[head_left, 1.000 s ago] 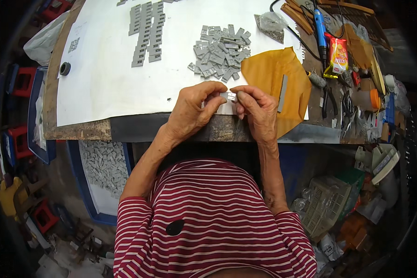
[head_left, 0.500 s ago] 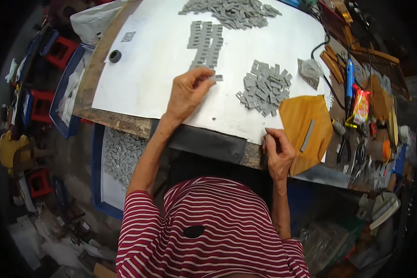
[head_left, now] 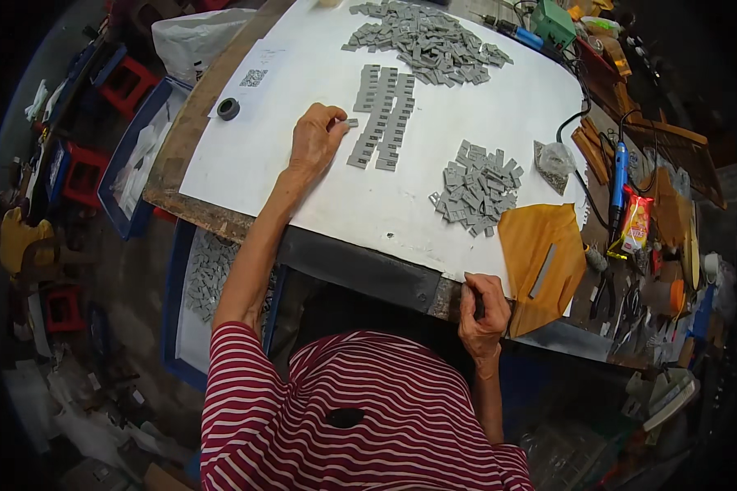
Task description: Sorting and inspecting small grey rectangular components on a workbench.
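Observation:
On the white sheet stand columns of small grey rectangular pieces [head_left: 377, 123], laid edge to edge. My left hand [head_left: 313, 143] is just left of them, its thumb and forefinger pinched on one small grey piece [head_left: 352, 123]. My right hand [head_left: 485, 315] rests at the table's front edge beside a yellow-brown sheet [head_left: 520, 245], fingers curled together; anything inside them is hidden. A loose heap of grey pieces [head_left: 479, 188] lies to the right of the columns, and a larger heap [head_left: 430, 41] lies at the far side.
A black ring [head_left: 228, 109] sits on the sheet's left. A grey strip [head_left: 542, 270] lies on the yellow-brown sheet. At right are a clear bag [head_left: 555, 159], a blue-handled corded tool [head_left: 620, 168], a red packet [head_left: 635, 221] and pliers [head_left: 603, 295]. A blue bin [head_left: 176, 303] stands below, left.
My left hand has moved from the near end of the columns to their left side, now with a small piece at its fingertips. My right hand stays at the table edge. The view has shifted.

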Motion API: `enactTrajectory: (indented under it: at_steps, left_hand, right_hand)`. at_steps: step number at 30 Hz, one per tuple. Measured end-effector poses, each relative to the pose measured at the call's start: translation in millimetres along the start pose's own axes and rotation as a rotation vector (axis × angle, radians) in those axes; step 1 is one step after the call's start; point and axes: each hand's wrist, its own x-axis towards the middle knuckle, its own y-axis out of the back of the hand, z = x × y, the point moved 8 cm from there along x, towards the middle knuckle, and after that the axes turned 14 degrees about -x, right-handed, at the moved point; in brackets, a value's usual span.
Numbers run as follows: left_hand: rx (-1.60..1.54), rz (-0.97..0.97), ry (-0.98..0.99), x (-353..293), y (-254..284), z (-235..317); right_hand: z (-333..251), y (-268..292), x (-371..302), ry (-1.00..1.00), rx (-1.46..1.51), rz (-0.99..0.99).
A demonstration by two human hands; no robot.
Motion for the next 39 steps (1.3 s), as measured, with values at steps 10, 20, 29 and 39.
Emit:
enactTrajectory:
  at_steps: [10,20,29,39]
  left_hand:
    - [0.079,-0.035,-0.062,-1,-6,2]
    - [0.001,-0.031,-0.069,9,-13,-1]
    - [-0.065,-0.024,-0.046,16,-21,-2]
    - [-0.018,0.018,-0.08,11,-14,3]
  right_hand:
    - [-7,5,-2,0.01,-0.015,-0.018]
    - [-7,-3,-7,-0.004,-0.014,-0.073]
    - [-5,-6,-14,0.001,0.005,-0.091]
    - [-6,-4,-13,0.006,-0.005,-0.068]
